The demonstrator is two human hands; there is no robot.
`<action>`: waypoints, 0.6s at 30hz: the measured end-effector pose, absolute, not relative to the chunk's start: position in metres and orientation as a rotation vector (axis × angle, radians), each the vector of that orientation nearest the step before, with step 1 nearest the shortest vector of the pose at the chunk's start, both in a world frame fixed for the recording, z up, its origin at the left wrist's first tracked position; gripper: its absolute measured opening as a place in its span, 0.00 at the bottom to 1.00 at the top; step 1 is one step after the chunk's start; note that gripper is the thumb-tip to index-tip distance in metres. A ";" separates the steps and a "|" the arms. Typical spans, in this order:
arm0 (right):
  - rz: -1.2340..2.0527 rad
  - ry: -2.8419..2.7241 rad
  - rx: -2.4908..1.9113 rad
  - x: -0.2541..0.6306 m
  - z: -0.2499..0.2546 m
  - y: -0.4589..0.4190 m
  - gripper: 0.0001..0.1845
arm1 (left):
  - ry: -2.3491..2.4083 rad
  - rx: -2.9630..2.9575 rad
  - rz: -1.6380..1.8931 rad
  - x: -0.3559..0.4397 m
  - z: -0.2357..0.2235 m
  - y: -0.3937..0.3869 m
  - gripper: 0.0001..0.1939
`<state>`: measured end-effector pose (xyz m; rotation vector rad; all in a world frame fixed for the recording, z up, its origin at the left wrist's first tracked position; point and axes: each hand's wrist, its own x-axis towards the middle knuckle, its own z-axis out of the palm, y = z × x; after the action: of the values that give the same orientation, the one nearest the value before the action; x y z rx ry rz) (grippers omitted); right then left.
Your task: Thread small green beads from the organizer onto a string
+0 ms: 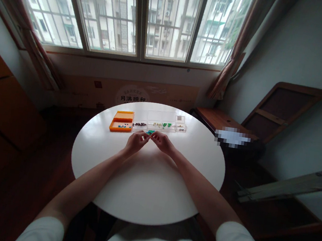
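Over the far half of the round white table point(148, 190), my left hand point(137, 140) and my right hand point(162, 140) meet fingertip to fingertip. Both are closed in a pinch. Whatever lies between the fingertips is too small to make out. Just behind the fingers is a cluster of small green and blue pieces point(150, 132), partly hidden by the hands. An orange case point(122, 114) with its lid raised stands to the left, with several small blue and dark pieces in it. Beyond the hands, a clear plastic box point(160, 126) holds dark pieces point(140, 124), yellowish pieces point(157, 124) and green pieces point(166, 125).
Behind the table are a printed cardboard panel point(99, 90) and a barred window point(171, 22). A low wooden cabinet point(217, 120) stands at the right, with a blurred pale patch on it. A wooden beam point(289, 184) juts in from the right.
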<state>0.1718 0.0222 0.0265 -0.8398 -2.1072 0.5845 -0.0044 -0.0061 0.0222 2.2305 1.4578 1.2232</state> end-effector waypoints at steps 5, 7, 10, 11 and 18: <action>0.607 -2.070 -0.838 0.171 0.024 0.024 0.10 | 1.487 2.214 1.220 -0.003 0.024 -0.007 0.10; 0.648 -2.009 -0.845 0.170 0.020 0.028 0.09 | 1.505 2.202 1.223 -0.004 0.023 -0.007 0.10; 0.770 -1.853 -0.887 0.173 0.012 0.039 0.10 | 1.532 2.181 1.223 -0.004 0.022 -0.006 0.09; 0.823 -1.780 -0.920 0.175 0.010 0.044 0.11 | 1.540 2.175 1.222 -0.004 0.021 -0.005 0.09; 1.057 -0.867 -1.119 0.216 0.011 0.085 0.11 | 1.562 2.167 1.200 -0.005 0.017 -0.004 0.08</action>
<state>0.2159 0.0848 0.0112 -1.1188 -0.8672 1.0572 -0.0054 -0.0037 0.0170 2.1667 1.5619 1.2005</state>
